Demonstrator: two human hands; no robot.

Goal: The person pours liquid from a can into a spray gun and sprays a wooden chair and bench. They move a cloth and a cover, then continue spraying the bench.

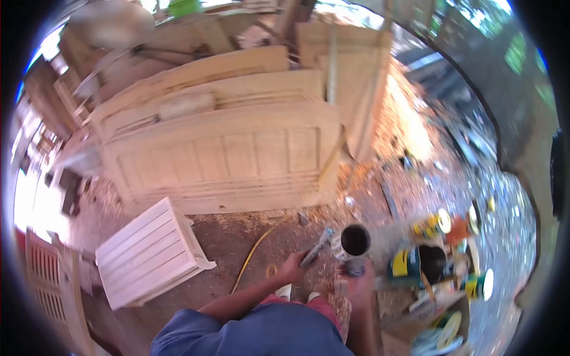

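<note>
My left hand [292, 269] is closed around a slim grey tool [317, 247] with a paler, bluish end. The tool points up and to the right, its tip close to an open can [337, 245] with a light, stained wall and a dark inside. Below the can, my right hand [357, 287] is smeared by motion. At its fingers is a dark round object [354, 267], whose kind I cannot tell; it overlaps the can's lower edge in this view.
Large panelled wooden headboards [225, 157] lean ahead. A slatted wooden piece [148, 252] sits at left, near a slatted chair back [48, 273]. A yellow hose [252, 249] crosses the floor. At right are a dark bucket [405, 263], several paint tins [432, 225] and a cardboard box [398, 332].
</note>
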